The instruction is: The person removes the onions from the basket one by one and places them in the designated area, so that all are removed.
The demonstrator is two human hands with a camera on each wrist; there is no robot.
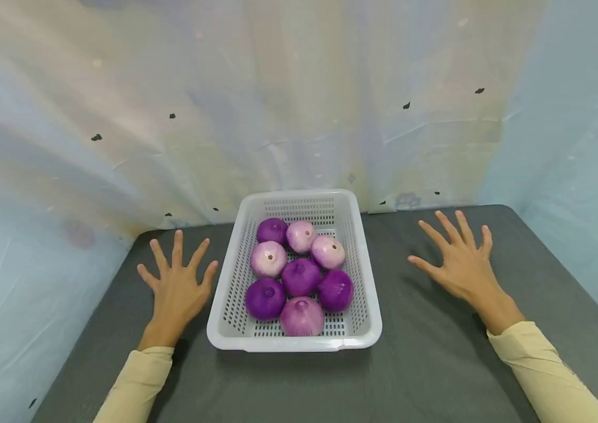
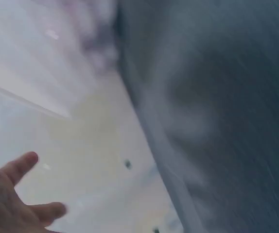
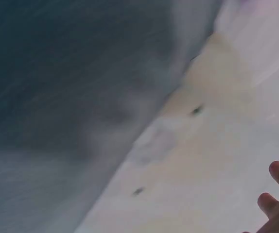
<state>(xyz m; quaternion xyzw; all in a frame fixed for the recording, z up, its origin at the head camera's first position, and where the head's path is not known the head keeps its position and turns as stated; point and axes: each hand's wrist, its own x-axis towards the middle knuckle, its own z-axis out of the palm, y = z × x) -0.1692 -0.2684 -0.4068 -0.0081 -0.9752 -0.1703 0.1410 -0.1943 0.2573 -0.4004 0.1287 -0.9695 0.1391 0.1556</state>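
A white perforated plastic basket [image 1: 294, 343] stands in the middle of the dark table, holding several onions. Some are deep purple, like the onion [image 1: 265, 298] at its front left; others are paler, like the pinkish onion [image 1: 302, 316] at the front and the pale onion [image 1: 269, 259] behind it. Left of the basket, my left hand [image 1: 177, 294] is spread palm down with its fingers apart, holding nothing. My right hand [image 1: 463, 264] is likewise spread, farther off on the basket's right. Fingers of each hand show at the edge of its own wrist view.
The table [image 1: 415, 376] has a dark grey cover. Pale patterned sheeting [image 1: 299, 106] with small dark marks hangs behind its back edge, and bluish sheeting [image 1: 584, 176] stands along the right side. More sheeting [image 1: 24, 282] closes the left side.
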